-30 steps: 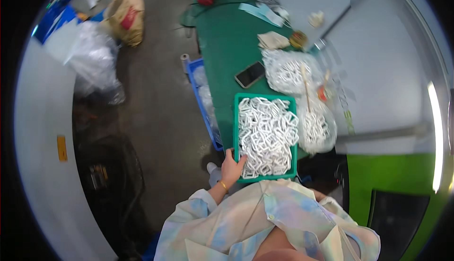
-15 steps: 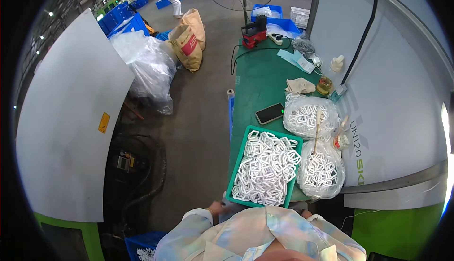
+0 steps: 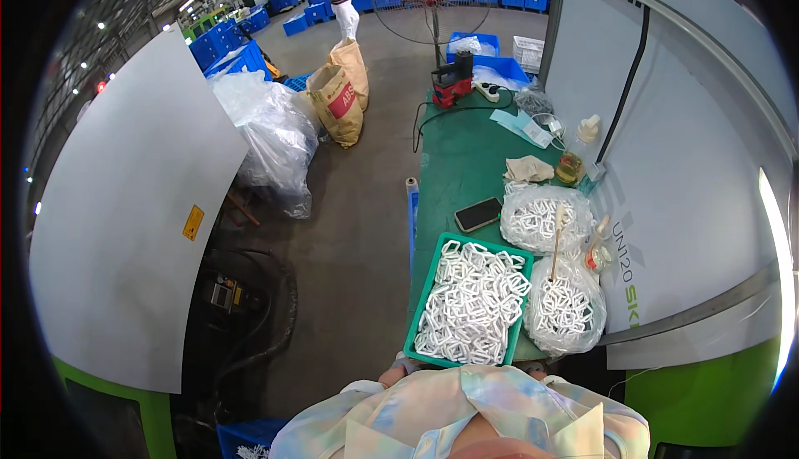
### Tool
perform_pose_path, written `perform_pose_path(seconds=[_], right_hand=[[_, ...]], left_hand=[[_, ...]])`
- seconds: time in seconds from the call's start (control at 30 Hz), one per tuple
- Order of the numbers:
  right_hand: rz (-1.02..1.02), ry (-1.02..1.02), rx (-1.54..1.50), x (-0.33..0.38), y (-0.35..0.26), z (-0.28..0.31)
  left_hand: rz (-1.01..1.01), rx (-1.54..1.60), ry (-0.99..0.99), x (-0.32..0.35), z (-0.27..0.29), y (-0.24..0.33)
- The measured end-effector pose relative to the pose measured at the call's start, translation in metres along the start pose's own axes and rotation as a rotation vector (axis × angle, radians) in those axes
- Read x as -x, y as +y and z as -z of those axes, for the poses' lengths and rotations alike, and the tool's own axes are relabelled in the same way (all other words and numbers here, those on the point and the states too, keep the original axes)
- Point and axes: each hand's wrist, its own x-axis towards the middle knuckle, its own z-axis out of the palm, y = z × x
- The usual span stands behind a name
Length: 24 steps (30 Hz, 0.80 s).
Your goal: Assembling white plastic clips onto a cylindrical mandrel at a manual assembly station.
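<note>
A green tray [image 3: 427,313] full of white plastic links stands at the near end of the green table. My left hand [image 3: 391,375] is low beside the tray's near left corner, partly covered by my shirt; its fingers are hidden. Just past the tray's near right side, only a small part of my right hand [image 3: 538,372] shows, its fingers hidden too. Whether either hand touches the tray, I cannot tell. To the right sit two clear plastic bags of white links, a nearer bag [image 3: 566,313] and a farther bag [image 3: 545,213]. A thin stick [image 3: 555,247] stands in the nearer one.
Behind the tray lies a phone [image 3: 478,215]. A cloth [image 3: 529,168], a bottle of yellow liquid [image 3: 571,163] and a red-and-black tool [image 3: 452,83] are farther back. Machine panels [image 3: 125,226] flank both sides. A blue bin [image 3: 241,434] is low at left; a person [image 3: 342,1] stands far off.
My view has shifted slightly, so the scene sits lower in it. My left hand is closer to the tray's corner. The green glow on the phone's edge is gone.
</note>
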Motion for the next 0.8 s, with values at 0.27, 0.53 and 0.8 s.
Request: perform_pose_path(seconds=[0.27, 0.53, 0.8], right_hand=[[0.979, -0.025, -0.06, -0.003, -0.018, -0.034], [0.318, -0.542, -0.542, 0.156, -0.047, 0.128], [0.066, -0.646, -1.517, 0.191, -0.019, 0.095]], left_hand=[[-0.074, 0.04, -0.018, 0.064, -0.03, -0.07], [-0.092, 0.03, -0.064, 0.067, -0.029, 0.002], [-0.071, -0.371, -0.001, 0.02, -0.069, 0.056]])
